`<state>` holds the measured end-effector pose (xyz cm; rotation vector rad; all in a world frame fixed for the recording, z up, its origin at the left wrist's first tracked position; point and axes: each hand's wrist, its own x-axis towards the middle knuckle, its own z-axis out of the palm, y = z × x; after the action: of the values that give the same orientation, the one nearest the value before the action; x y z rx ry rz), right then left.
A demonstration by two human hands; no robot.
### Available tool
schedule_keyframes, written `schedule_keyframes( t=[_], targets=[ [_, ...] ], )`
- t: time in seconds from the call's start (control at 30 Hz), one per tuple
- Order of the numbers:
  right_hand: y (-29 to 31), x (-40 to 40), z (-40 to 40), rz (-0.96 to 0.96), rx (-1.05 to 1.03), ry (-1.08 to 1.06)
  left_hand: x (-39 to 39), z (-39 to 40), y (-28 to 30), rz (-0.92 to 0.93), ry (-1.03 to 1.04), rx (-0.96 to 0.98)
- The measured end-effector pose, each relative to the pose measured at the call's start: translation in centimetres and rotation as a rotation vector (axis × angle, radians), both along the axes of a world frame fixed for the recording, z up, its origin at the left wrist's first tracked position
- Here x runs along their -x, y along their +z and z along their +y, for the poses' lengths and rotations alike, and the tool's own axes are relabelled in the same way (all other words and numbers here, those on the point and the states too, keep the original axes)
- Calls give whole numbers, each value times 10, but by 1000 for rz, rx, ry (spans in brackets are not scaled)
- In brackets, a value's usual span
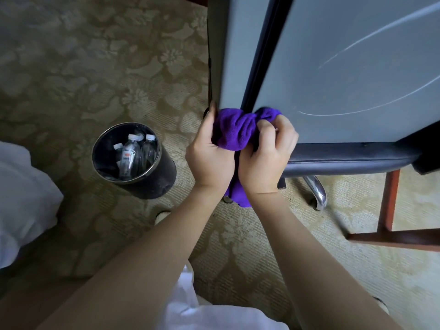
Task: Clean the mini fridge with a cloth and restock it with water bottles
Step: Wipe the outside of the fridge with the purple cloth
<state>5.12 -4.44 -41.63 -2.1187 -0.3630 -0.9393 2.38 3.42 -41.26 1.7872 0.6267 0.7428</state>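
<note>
A grey mini fridge [345, 67] fills the upper right, its door shut with a dark seal line running down the left side. A purple cloth [234, 132] is bunched at the fridge's lower left corner. My left hand [209, 158] grips the cloth's left part, fingertips against the fridge edge. My right hand [266, 158] curls around the cloth's right part. A tail of the cloth hangs below my wrists. Several clear water bottles [133, 153] with white caps stand in a black bin [152, 182].
The black bin stands on patterned beige carpet [95, 67] left of the fridge. A dark padded chair seat [345, 160] with a chrome leg [319, 194] sits below the fridge. Wooden furniture legs [390, 210] are at right. White bedding [21, 198] lies at left.
</note>
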Motion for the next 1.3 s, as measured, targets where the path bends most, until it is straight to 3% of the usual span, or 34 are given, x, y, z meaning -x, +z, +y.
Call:
schedule_keyframes(
  t=[0.57, 0.8, 1.3],
  targets=[
    [-35, 5, -4, 121, 35, 30, 1, 2, -29, 128, 18, -72],
    [11, -1, -6, 150, -44, 28, -5, -5, 15, 66, 16, -106],
    [148, -29, -26, -82, -209, 31, -46, -11, 145, -112, 25, -142]
  ],
)
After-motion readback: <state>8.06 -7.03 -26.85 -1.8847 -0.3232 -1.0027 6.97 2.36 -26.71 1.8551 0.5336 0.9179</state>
